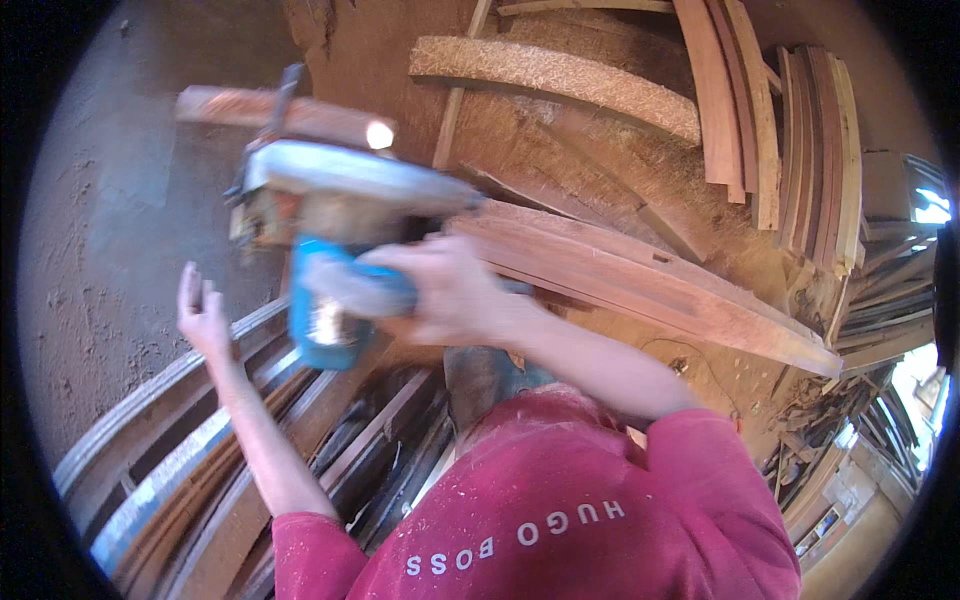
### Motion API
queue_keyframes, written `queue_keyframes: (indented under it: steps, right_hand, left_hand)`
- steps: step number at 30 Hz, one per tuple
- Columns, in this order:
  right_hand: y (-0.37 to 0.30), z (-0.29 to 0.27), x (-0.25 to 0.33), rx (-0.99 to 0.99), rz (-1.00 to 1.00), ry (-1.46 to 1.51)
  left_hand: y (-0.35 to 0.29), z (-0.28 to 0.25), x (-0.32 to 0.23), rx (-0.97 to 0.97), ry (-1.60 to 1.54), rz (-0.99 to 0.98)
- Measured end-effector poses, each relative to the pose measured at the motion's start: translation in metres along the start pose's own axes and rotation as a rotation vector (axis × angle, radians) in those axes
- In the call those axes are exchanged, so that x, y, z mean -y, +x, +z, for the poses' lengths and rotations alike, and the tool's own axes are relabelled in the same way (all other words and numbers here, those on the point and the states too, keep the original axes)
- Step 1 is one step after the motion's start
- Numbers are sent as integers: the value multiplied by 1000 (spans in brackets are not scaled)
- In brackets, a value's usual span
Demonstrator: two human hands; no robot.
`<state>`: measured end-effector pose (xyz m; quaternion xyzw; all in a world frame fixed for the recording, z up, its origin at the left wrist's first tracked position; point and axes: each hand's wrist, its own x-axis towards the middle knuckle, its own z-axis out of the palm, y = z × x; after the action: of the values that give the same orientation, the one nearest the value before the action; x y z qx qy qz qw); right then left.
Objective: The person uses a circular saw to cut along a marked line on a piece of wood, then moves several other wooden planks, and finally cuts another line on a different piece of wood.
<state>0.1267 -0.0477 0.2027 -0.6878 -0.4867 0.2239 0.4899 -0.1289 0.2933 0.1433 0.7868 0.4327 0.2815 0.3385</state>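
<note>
One blue power saw (318,335) with flat metal plate (360,174) gripped in right hand (458,292), left hand (206,322) empty, uncurled

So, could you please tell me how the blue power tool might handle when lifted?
The blue power tool is probably fairly heavy, since it looks bulky, and likely rigid, as its pale plate looks metallic.

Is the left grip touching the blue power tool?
No, the left grip is open and apart from the blue power tool, which the right grip holds.
</note>
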Motion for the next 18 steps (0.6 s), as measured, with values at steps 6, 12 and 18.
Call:
queue_keyframes:
  steps: [6,12,18]
  right_hand:
    - [-204,-162,34,-264,250,-459]
    - [-485,-238,52,-909,748,-601]
    - [-692,-244,42,-1413,973,-385]
  left_hand:
    - [-203,120,-11,106,-276,-361]
    - [-336,255,-150,559,-23,-176]
    - [-453,389,-275,879,275,631]
